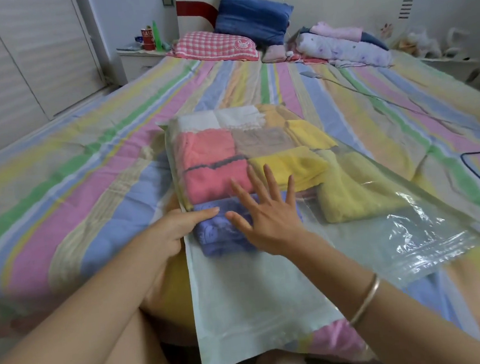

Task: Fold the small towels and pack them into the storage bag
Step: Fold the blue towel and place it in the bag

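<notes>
On bed (86, 166), clear storage bag (260, 290), folded towels (211, 167) inside

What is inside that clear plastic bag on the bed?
Folded towels fill the storage bag: white, pink, yellow and purple. The right hand covers part of them; lower layers are hidden.
</notes>
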